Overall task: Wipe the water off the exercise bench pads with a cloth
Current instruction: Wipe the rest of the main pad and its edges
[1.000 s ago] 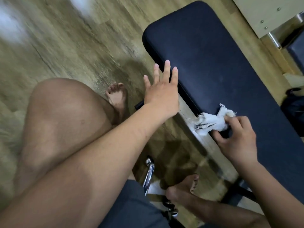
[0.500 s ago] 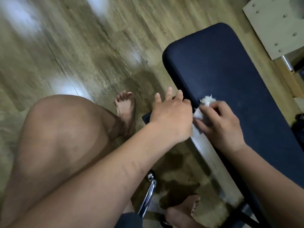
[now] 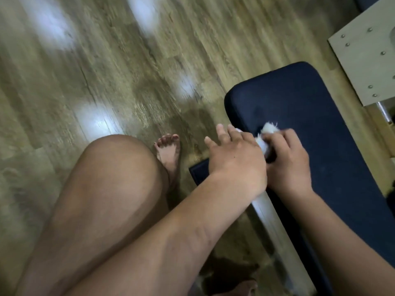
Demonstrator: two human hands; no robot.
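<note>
Right hand has its fingers curled round the cloth, a white frayed wad, and holds it down on the pad near the pad's left edge, a bit back from the rounded far end. Most of the cloth is hidden by both hands; only the frayed tip and a strip between them show. Left hand lies palm down with fingers straight and slightly spread, nothing gripped, its fingertips over the pad's left edge and its side against the cloth and the right hand. Can't tell if the left palm actually touches the pad. Pad is dark navy; the frame is motion-blurred, so can't make out any water on it. A pale rail runs under the pad's left edge toward the camera. A small dark plate sticks out just left of the left wrist. The person's bare knee fills lower left, with a bare foot on the wood floor between knee and pad. A light panel with screws sits top right, apart from the pad.
</note>
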